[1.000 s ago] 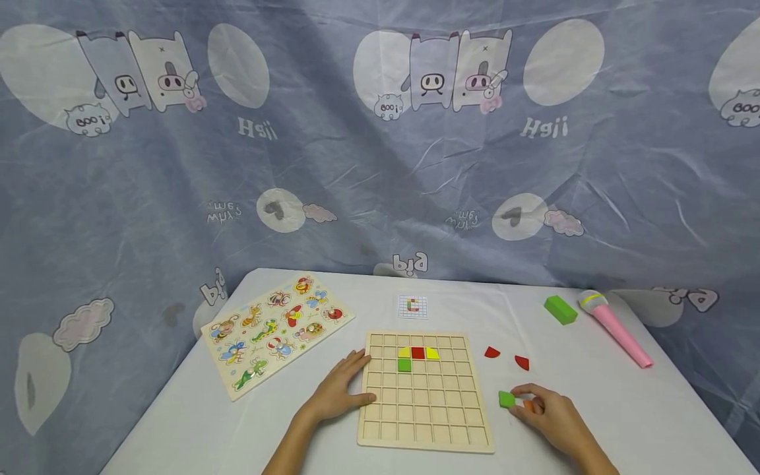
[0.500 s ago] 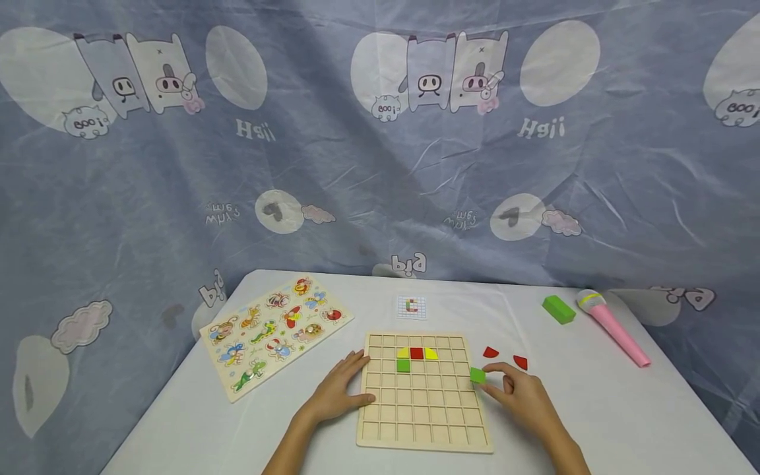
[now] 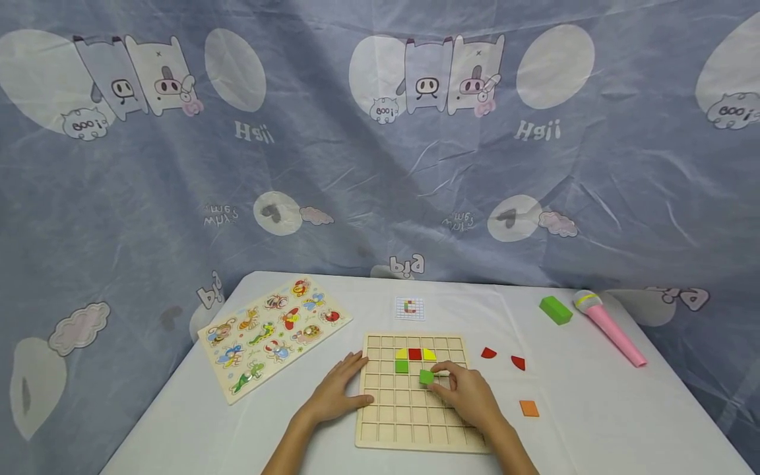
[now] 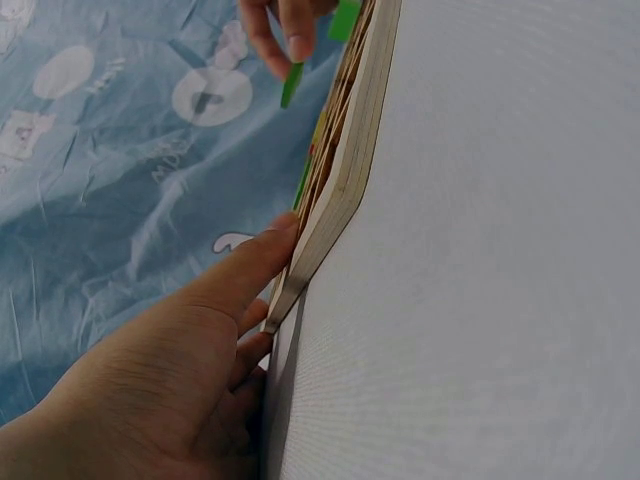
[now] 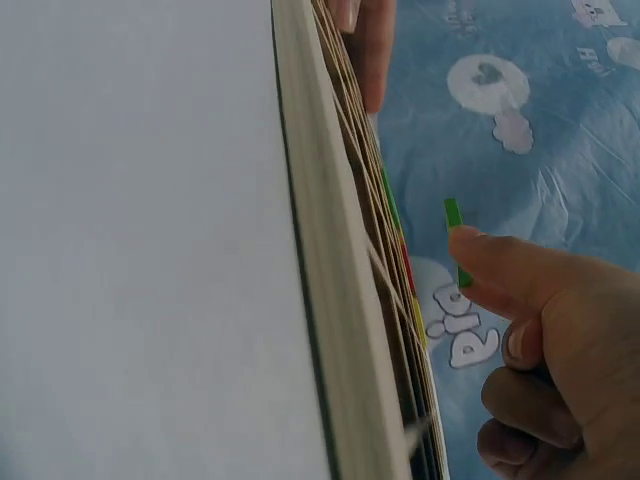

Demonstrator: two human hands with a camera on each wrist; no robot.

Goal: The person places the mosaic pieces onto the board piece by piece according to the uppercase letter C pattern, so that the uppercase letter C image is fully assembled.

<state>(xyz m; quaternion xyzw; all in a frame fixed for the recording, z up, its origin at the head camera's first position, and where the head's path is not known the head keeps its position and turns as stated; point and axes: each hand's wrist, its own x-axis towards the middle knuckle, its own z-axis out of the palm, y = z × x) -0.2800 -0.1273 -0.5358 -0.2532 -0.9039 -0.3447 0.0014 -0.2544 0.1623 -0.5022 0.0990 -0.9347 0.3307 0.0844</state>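
Note:
My right hand [image 3: 469,394] pinches a green square tile [image 3: 426,377] between thumb and fingertips, above the wooden grid board [image 3: 386,415]. In the right wrist view the green tile [image 5: 452,212] appears edge-on, raised off the board. My left hand [image 3: 334,390] rests at the board's left edge, its fingers extended and thumb on the rim. A yellow quarter-round piece [image 3: 401,355], a red square [image 3: 415,354] and another yellow quarter-round piece [image 3: 429,355] lie in one row of cells. Under the left yellow piece sits another green square [image 3: 402,367].
Right of the board lie two red quarter-round pieces [image 3: 489,353] and an orange square tile [image 3: 529,408]. Farther back are a green block [image 3: 555,310] and a pink toy microphone [image 3: 611,330]. A small pattern card [image 3: 410,308] lies behind the board, an insect puzzle [image 3: 323,328] to the left.
My right hand has carried the green tile leftward from the table to over the board. The orange tile, earlier partly under that hand, is now uncovered. My left hand stays put.

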